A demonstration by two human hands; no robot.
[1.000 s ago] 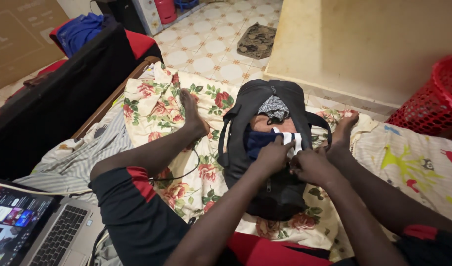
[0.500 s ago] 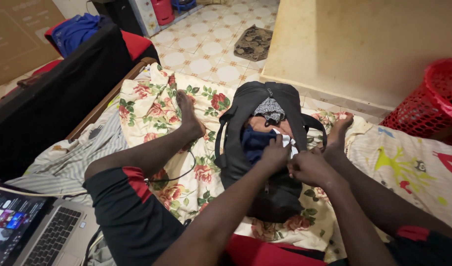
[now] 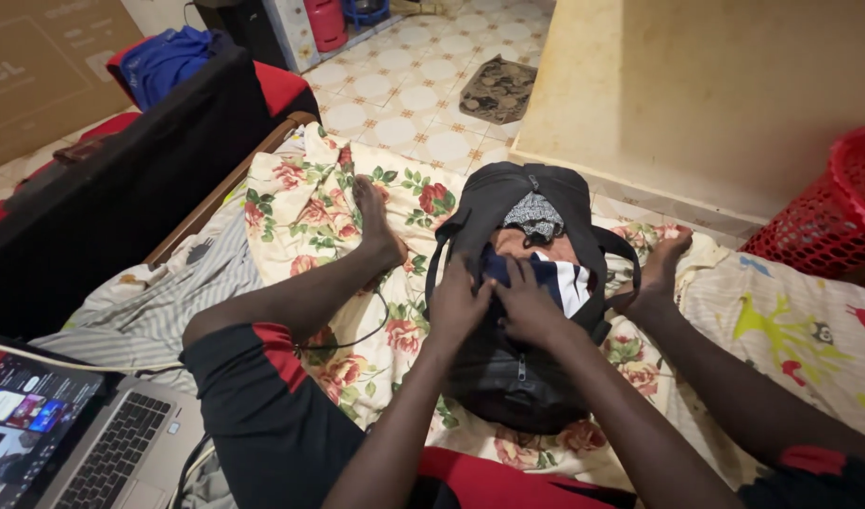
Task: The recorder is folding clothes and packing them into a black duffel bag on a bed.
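**Fingers spread flat over the packed bag**

Fingers of both hands lie spread and pressed down, gripping nothing. From the head view, the left hand rests on the near-left rim of the open black bag, which sits on the floral bed sheet between the legs. The right hand presses the navy-and-white clothing inside. Half a second ago both hands pinched together farther right; they have since shifted left and flattened.

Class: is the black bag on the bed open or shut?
Open: clothes show through the bag mouth, both hands pressing there.
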